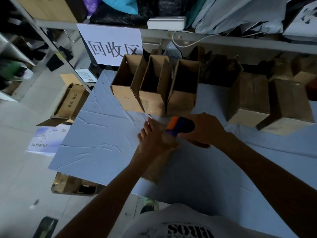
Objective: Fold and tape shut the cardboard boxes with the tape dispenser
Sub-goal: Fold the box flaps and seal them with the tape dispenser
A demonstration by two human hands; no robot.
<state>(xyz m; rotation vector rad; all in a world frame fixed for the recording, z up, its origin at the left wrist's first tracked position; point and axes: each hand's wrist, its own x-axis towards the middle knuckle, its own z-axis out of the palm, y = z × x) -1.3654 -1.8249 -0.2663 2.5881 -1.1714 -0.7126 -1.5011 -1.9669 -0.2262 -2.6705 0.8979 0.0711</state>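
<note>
A small cardboard box [157, 166] stands in the middle of the grey table, mostly hidden under my arms. My left hand [152, 137] lies on its top with fingers spread and straight, pressing the flaps down. My right hand [204, 128] grips the blue and orange tape dispenser [179, 125], whose front end sits on the box top beside my left hand. Three open cardboard boxes [152, 93] stand in a row just behind. Two closed boxes [253, 100] sit to the right.
The grey table [103, 143] has its left edge near a floor with a cardboard box [70, 102], a white bag [46, 138] and another box [68, 184] under the table. A metal shelf [171, 33] with a paper sign [111, 43] and bags runs behind.
</note>
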